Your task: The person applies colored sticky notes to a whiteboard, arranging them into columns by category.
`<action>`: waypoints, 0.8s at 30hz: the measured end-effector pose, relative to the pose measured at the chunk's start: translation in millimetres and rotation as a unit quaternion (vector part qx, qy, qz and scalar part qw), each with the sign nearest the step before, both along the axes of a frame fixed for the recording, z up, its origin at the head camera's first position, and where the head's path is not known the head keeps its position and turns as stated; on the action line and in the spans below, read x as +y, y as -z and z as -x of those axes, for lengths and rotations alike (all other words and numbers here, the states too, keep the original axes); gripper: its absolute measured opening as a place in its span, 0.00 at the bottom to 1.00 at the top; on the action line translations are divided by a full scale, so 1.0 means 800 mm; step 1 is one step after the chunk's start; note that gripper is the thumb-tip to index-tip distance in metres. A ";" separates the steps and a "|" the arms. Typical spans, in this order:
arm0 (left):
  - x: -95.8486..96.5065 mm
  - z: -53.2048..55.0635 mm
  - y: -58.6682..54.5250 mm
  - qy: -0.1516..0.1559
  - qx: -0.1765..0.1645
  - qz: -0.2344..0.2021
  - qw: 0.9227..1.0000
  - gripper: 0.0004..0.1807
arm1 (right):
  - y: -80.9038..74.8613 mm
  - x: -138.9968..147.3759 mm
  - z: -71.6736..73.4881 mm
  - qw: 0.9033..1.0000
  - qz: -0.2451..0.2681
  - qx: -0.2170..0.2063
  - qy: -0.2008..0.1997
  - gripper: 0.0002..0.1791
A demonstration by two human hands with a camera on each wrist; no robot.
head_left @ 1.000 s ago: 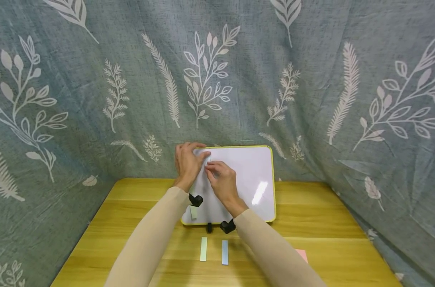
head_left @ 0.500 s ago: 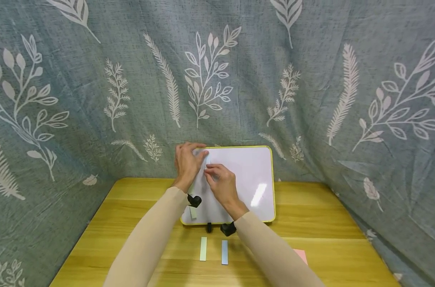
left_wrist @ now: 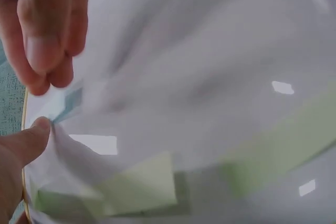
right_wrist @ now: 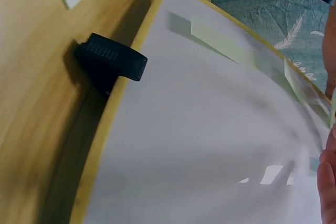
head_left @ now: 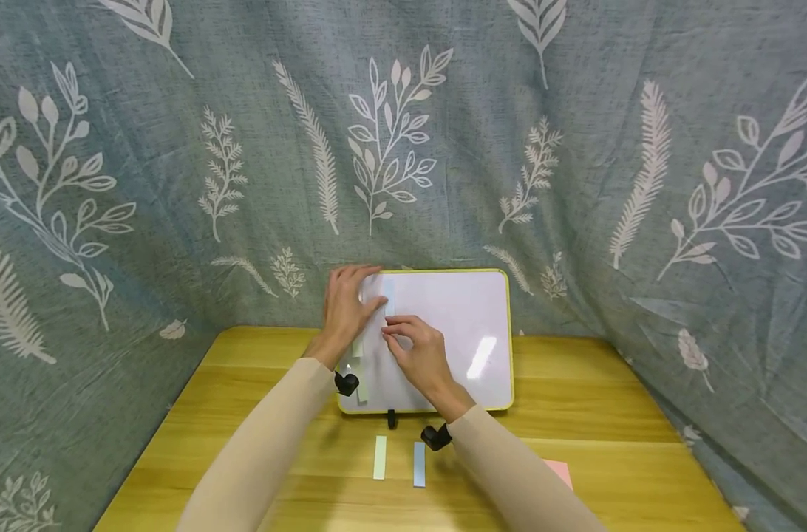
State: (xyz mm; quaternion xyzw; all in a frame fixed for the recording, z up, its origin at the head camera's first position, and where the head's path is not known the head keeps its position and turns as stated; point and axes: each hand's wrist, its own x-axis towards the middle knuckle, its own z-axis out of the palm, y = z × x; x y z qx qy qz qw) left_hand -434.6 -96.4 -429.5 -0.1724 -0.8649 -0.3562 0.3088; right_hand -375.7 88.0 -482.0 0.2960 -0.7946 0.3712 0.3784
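A whiteboard [head_left: 450,318] with a yellow rim leans upright on the table. Near its upper left, a pale blue paper strip [head_left: 390,292] lies vertically on the white face. My left hand [head_left: 346,303] rests at the board's top left corner, its thumb touching the strip's left side. My right hand [head_left: 420,351] pinches at the strip's lower end with thumb and fingertips together. In the left wrist view its fingers [left_wrist: 44,51] hang right beside the blue strip [left_wrist: 71,100]. Two pale green strips [left_wrist: 139,184] [left_wrist: 278,145] stick to the board's left side.
On the table in front lie a green strip [head_left: 380,458] and a blue strip [head_left: 420,464]. A pink paper [head_left: 559,471] lies partly behind the right sleeve. A black stand foot [right_wrist: 113,59] clasps the board's bottom edge. A patterned curtain [head_left: 403,148] hangs close behind.
My right hand has slid down a little along the blue strip. The left thumb has moved lower too, and more of the strip's upper part shows.
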 end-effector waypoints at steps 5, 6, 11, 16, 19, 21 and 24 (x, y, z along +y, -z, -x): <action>-0.007 -0.013 0.003 0.001 0.021 0.006 1.000 0.31 | -0.001 0.012 -0.018 1.000 -0.013 -0.010 -0.013 0.05; -0.008 -0.017 0.003 0.001 0.022 0.010 1.000 0.30 | 0.000 0.014 -0.022 1.000 -0.016 -0.012 -0.014 0.05; -0.013 -0.036 0.007 0.010 0.027 0.021 0.999 0.26 | 0.006 0.029 -0.040 0.999 -0.037 -0.023 -0.028 0.07; -0.015 -0.057 0.018 0.014 0.040 0.046 0.998 0.23 | 0.013 0.044 -0.057 0.997 -0.057 -0.031 -0.041 0.06; -0.015 -0.068 0.025 0.021 0.051 0.066 0.996 0.22 | 0.018 0.053 -0.067 0.996 -0.064 -0.034 -0.048 0.06; -0.014 -0.075 0.030 0.030 0.059 0.073 0.995 0.21 | 0.022 0.058 -0.074 0.995 -0.071 -0.036 -0.055 0.07; -0.012 -0.087 0.034 0.047 0.067 0.079 0.993 0.20 | 0.029 0.065 -0.084 0.994 -0.084 -0.044 -0.063 0.08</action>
